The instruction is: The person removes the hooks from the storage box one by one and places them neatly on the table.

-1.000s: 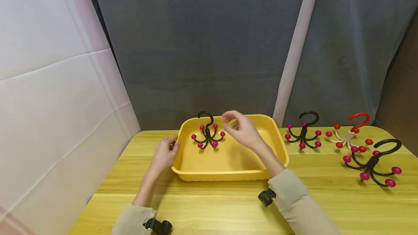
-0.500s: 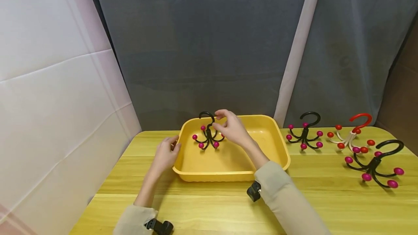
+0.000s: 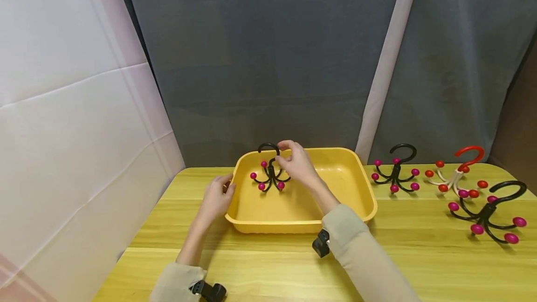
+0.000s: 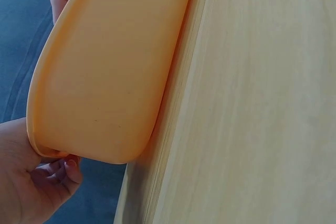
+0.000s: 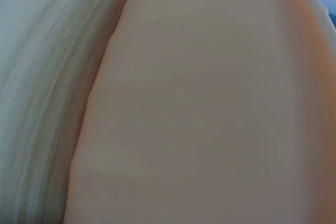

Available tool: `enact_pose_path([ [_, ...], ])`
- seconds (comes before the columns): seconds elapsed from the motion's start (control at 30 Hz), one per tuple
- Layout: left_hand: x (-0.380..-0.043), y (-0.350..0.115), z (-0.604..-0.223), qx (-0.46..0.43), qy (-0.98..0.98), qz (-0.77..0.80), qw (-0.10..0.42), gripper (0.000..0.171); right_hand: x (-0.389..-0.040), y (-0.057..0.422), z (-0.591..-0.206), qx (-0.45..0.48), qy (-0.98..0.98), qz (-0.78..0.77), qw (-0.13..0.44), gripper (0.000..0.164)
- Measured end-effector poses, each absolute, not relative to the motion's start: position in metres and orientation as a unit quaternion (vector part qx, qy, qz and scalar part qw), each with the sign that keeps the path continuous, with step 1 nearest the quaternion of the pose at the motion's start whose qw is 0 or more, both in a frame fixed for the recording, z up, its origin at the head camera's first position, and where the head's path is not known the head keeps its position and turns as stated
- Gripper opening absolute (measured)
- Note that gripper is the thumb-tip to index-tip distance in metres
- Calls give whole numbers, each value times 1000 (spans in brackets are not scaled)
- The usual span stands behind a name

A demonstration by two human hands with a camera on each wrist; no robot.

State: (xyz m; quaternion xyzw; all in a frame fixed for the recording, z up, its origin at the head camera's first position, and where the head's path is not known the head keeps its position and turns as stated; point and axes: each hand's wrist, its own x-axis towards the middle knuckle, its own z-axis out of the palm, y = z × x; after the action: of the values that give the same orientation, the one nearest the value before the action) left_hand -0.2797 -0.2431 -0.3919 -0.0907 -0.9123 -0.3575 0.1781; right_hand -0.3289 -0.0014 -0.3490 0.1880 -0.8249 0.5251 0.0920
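Note:
A yellow plastic basin (image 3: 274, 227) sits on the wooden table. Inside its left half stands a black multi-hook hanger (image 3: 271, 178) with pink ball tips, its curved hook on top. My right hand (image 3: 299, 164) reaches over the basin and pinches that hook between thumb and fingers. My left hand (image 3: 216, 195) holds the basin's left rim; in the left wrist view, its fingers (image 4: 55, 179) curl at the rim's corner. The basin's outer wall (image 5: 199, 103) fills the right wrist view, so the right hand's grip is hidden there.
Right of the basin stand two more black hangers with pink tips, one far (image 3: 395, 176) and one nearer (image 3: 484, 213). Between them is a white hanger (image 3: 454, 181) with a red hook and red tips. A grey curtain (image 3: 272, 59) hangs behind the table (image 3: 268, 264).
My right hand has moved left over the basin and taken hold of the black hanger's hook. The left hand stays at the rim. The whole view has shifted slightly.

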Motion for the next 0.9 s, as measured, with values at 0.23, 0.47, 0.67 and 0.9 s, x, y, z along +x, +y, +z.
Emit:
enact_pose_path([
  [0.23,-279,-243,-392,-93,-911,-357,184,35,-334,-8,-349,186,-835,514,65,43],
  [0.47,-280,-243,-392,-95,-910,-357,189,34,-336,-16,-347,196,-827,526,32,35],
  [0.67,-280,-242,-392,-91,-911,-358,182,35,-336,-17,-349,192,-822,535,38,17],
  [0.9,-280,-242,-392,-91,-910,-363,180,36,-335,-12,-350,191,-804,561,49,14],
])
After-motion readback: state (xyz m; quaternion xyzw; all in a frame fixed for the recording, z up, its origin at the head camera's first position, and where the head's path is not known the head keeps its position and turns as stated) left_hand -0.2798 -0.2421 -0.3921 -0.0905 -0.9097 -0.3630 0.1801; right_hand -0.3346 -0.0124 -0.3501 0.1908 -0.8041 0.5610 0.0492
